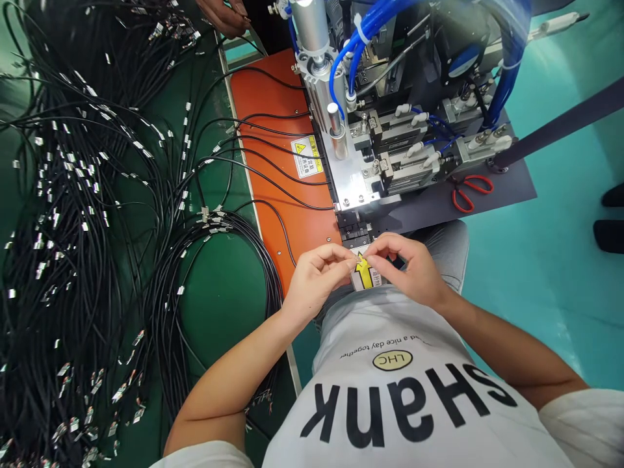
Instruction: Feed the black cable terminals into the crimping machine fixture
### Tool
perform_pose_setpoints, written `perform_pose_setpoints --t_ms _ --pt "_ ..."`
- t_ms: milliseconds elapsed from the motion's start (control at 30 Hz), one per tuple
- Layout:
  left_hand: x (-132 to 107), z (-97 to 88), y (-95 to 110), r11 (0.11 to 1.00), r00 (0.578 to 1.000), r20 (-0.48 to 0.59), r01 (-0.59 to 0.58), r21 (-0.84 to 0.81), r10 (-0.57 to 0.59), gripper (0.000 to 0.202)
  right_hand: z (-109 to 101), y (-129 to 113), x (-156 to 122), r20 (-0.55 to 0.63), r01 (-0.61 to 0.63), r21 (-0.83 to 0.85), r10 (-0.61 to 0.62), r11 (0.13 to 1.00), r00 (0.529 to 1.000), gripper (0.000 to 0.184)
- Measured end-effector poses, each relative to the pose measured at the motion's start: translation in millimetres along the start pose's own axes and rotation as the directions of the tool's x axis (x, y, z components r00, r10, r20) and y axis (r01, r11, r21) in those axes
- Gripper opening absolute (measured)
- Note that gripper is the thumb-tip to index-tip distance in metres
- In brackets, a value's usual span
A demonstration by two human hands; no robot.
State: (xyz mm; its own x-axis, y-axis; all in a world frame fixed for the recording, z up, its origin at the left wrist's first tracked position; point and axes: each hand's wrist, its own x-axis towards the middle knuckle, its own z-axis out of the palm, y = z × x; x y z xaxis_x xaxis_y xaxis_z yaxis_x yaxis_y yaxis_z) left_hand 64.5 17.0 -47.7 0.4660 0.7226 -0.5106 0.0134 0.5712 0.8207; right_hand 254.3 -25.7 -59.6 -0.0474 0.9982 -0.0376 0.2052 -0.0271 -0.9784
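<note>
My left hand [322,276] is closed in a pinch above the machine's front end. A thin black cable [273,211] runs across the orange plate [312,224] and disappears behind this hand; its end seems to lie at the fingertips. Close by on the right, my right hand [412,266] pinches with thumb and forefinger, the tips almost meeting the left ones. Whatever is between them is too small to make out. Beneath both hands is a white label with a yellow arrow [364,276]. Several other black cables [277,158] cross the plate into the machine's edge [336,185].
Left, a green table [219,286] carries a coil of black cables [166,312] and a large heap of cables [63,214] with stripped ends. Red-handled scissors [472,192] lie right of the pneumatic machine [400,136]. Another person's hand [227,16] is at the top.
</note>
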Motion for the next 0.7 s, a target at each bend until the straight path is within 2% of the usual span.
perform_pose_setpoints --t_ms 133,400,567,700 --pt "-0.2 -0.3 -0.3 1.000 1.000 0.016 -0.017 0.016 0.016 0.017 -4.2 -0.9 5.8 0.027 0.065 -0.013 -0.064 0.998 0.998 0.014" --pt "0.0 -2.8 0.5 0.999 1.000 0.020 0.001 0.040 -0.002 0.019 -5.8 0.5 8.5 0.040 0.102 -0.028 -0.101 0.994 0.994 0.005" --pt "0.4 -2.8 -2.3 0.998 1.000 0.006 -0.017 0.052 0.017 0.020 -6.6 -0.9 11.0 0.055 0.078 -0.046 -0.075 0.996 0.996 0.006" --pt "0.0 -1.4 -2.8 0.999 0.999 -0.014 -0.028 0.029 0.029 0.020 -2.6 -1.2 8.3 0.034 -0.007 -0.032 0.008 0.999 0.999 0.004"
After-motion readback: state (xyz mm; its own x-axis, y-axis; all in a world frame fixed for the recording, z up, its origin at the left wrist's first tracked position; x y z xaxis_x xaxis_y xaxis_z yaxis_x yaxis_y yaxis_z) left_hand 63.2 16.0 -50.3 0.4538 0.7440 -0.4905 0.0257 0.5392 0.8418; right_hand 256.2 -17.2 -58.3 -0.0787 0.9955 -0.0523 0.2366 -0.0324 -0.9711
